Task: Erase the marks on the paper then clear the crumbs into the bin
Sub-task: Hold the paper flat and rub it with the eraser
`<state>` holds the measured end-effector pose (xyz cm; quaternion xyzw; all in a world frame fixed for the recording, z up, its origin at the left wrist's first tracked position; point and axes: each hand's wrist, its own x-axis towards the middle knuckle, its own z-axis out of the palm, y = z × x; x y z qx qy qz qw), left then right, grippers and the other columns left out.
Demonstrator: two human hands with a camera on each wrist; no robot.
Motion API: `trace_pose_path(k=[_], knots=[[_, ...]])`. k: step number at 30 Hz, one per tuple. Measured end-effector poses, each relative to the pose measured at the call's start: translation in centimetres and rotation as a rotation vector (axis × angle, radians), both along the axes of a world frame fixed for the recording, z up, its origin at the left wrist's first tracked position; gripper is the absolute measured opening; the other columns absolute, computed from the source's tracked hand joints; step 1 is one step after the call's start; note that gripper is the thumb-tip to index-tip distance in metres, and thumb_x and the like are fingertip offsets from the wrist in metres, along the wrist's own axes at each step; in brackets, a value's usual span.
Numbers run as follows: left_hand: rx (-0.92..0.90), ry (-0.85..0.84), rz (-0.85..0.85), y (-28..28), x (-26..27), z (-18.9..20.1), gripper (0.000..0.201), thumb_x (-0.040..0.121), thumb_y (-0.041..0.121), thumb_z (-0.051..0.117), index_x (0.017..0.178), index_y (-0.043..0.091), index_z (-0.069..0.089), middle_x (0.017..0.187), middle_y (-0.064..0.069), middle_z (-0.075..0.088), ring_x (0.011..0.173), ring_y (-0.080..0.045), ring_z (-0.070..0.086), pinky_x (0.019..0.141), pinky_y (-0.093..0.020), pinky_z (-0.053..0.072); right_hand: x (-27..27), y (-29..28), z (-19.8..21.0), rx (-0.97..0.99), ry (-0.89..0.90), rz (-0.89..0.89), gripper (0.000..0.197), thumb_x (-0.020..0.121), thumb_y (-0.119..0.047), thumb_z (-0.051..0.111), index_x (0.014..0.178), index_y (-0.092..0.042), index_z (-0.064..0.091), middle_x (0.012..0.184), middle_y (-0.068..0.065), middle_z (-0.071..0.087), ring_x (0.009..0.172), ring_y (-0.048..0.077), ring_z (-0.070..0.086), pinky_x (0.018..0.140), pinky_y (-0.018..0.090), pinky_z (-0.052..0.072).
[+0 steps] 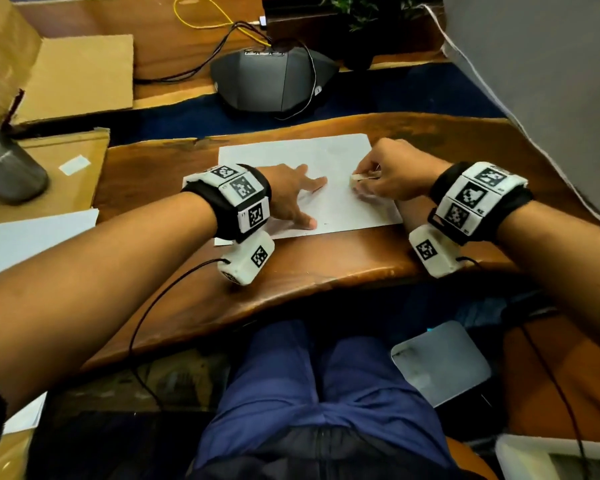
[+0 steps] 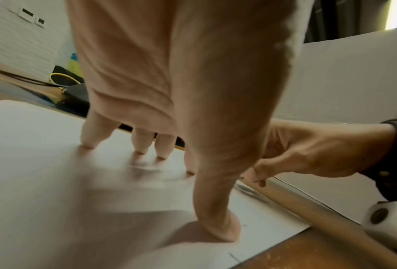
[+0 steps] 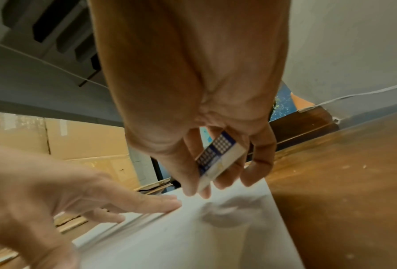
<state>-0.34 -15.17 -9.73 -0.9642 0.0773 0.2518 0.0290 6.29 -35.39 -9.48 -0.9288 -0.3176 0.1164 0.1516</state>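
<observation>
A white sheet of paper (image 1: pixel 302 154) lies on the wooden desk (image 1: pixel 291 271). My left hand (image 1: pixel 291 195) rests flat on it, fingers spread and straight, pressing the sheet down (image 2: pixel 55 182). To its right my right hand (image 1: pixel 392 174) pinches a white eraser (image 1: pixel 355 179) with a blue patterned sleeve (image 3: pixel 216 154), its tip down near the paper (image 3: pixel 181 236). In the right wrist view a grey smudge (image 3: pixel 229 213) shows on the sheet below the eraser. Small dark marks (image 1: pixel 325 223) sit near the paper's front edge by my left thumb.
A grey speaker-like device (image 1: pixel 274 81) with cables stands behind the paper. Cardboard boxes (image 1: pixel 77 74) and a dark cylinder (image 1: pixel 4 164) are at the left, more paper (image 1: pixel 32 237) at the left edge. A light bin (image 1: pixel 440 362) sits below the desk at my right.
</observation>
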Motion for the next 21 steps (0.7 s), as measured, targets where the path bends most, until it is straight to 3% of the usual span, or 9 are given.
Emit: trace_pose_path(k=[4,8,11,14,16,18,21], knots=[[0.044,-0.093,0.03,-0.8,-0.2,0.3,0.092,0.086,0.065,0.056,0.157,0.026,0.014,0.16,-0.008,0.025,0.144,-0.03,0.027,0.112,-0.04,0.027,-0.4,0.3,-0.2,0.003,-0.064,0.03,0.028,0.09,-0.022,0.072,0.114,-0.009,0.076,0.113,0.005,0.073,0.1,0.021,0.063,0.08,0.029,0.048],[-0.042,-0.135,0.061,-0.7,0.0,-0.3,0.089,0.083,0.062,0.064,0.152,0.019,0.028,0.151,-0.008,0.038,0.135,-0.03,0.038,0.107,-0.038,0.033,-0.9,1.4,-0.4,0.047,-0.063,0.003,0.016,0.084,-0.028,0.078,0.093,-0.015,0.08,0.09,0.0,0.074,0.094,0.021,0.061,0.074,0.032,0.051],[-0.102,-0.122,0.088,-0.2,0.1,-0.3,0.088,0.082,0.059,0.068,0.15,0.02,0.029,0.15,-0.008,0.04,0.132,-0.03,0.042,0.104,-0.039,0.035,-0.7,1.8,-0.2,0.069,-0.063,-0.072,0.014,0.082,-0.027,0.08,0.088,-0.014,0.08,0.081,0.0,0.072,0.085,0.017,0.062,0.065,0.025,0.045],[-0.082,-0.074,0.044,0.0,0.4,-0.3,0.093,0.081,0.063,0.067,0.154,0.032,0.018,0.162,-0.005,0.02,0.14,-0.031,0.034,0.112,-0.044,0.03,-1.4,2.5,-0.3,0.091,-0.065,-0.079,0.011,0.079,-0.02,0.08,0.087,-0.013,0.081,0.08,0.001,0.073,0.077,0.013,0.061,0.056,0.018,0.041],[-0.036,-0.035,0.015,0.1,0.8,-0.4,0.096,0.081,0.066,0.063,0.155,0.038,0.01,0.165,-0.005,0.005,0.146,-0.031,0.025,0.116,-0.046,0.024,-2.6,3.1,-0.4,0.062,-0.049,0.007,0.011,0.077,-0.02,0.08,0.086,-0.015,0.081,0.079,-0.001,0.074,0.075,0.011,0.062,0.058,0.018,0.044],[0.0,-0.017,0.0,0.1,1.2,-0.4,0.097,0.08,0.069,0.061,0.155,0.042,0.005,0.165,-0.006,-0.002,0.147,-0.032,0.021,0.117,-0.047,0.023,-2.7,3.1,-0.1,0.037,-0.013,0.027,0.01,0.077,-0.024,0.082,0.084,-0.016,0.081,0.077,-0.005,0.074,0.076,0.009,0.065,0.063,0.018,0.048],[0.013,-0.013,-0.003,0.1,1.3,-0.5,0.097,0.08,0.071,0.06,0.154,0.046,0.002,0.165,-0.005,-0.004,0.148,-0.032,0.018,0.116,-0.047,0.023,-1.3,2.5,0.1,0.09,-0.01,-0.134,0.01,0.08,-0.022,0.081,0.084,-0.013,0.081,0.078,-0.002,0.074,0.078,0.013,0.066,0.068,0.025,0.054]])
